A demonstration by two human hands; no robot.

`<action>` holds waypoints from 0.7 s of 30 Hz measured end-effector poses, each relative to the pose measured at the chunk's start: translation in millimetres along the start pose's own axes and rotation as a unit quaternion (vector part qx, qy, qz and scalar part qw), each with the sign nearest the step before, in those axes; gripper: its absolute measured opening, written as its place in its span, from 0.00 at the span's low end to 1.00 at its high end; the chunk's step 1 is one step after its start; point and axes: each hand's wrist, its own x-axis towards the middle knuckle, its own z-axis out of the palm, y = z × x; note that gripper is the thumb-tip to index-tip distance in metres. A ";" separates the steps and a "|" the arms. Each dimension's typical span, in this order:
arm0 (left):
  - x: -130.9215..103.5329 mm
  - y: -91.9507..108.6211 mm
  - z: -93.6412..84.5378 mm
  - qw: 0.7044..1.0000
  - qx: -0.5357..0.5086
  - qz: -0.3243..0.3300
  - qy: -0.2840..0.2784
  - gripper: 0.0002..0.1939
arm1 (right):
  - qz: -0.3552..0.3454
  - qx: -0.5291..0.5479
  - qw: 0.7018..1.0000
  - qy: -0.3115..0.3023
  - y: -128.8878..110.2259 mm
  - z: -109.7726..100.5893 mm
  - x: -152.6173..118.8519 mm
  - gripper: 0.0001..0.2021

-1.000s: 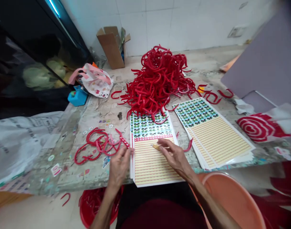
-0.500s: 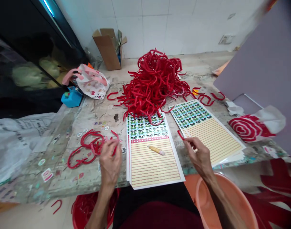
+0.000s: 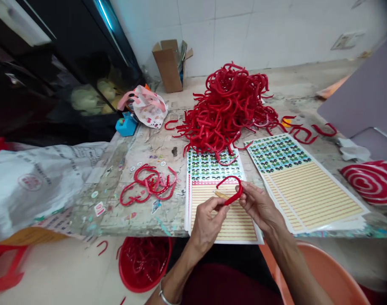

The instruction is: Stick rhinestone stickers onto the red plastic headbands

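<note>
A red U-shaped band [image 3: 235,195], like a small headband, is held between both hands above a printed sticker sheet [image 3: 212,226]. My left hand [image 3: 209,222] pinches one end of it. My right hand [image 3: 258,205] has its fingers closed on the band's curved side. Beneath the band, a short yellowish pencil-like stick [image 3: 221,195] lies on the sheet, partly covered. To the left is a small cluster of red bands [image 3: 153,182]. Behind the sheet rises a large heap of red bands [image 3: 228,110], some overlapping its top edge.
More sticker sheets [image 3: 314,195] lie on the right. A cardboard box [image 3: 170,70], a patterned bag [image 3: 150,108] and a blue holder [image 3: 126,126] stand at the back left. Below the table edge are a red basin [image 3: 144,264] with bands and an orange tub [image 3: 327,267].
My left hand has left the small cluster and moved right over the middle sheet. Both hands have come together on one red band. The view has shifted left.
</note>
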 end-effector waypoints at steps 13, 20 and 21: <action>-4.1 -33.9 -45.7 0.949 -0.165 -0.100 0.249 0.10 | -0.320 -0.608 0.726 -0.035 43.4 5.4 14.3 0.08; 14.2 -50.1 -52.1 0.946 -0.173 -0.081 0.262 0.10 | -0.325 -0.684 0.652 -0.031 57.5 -12.8 20.4 0.02; 18.1 -51.5 -50.9 0.947 -0.171 -0.078 0.262 0.10 | -0.324 -0.685 0.652 -0.037 55.7 -12.4 21.7 0.02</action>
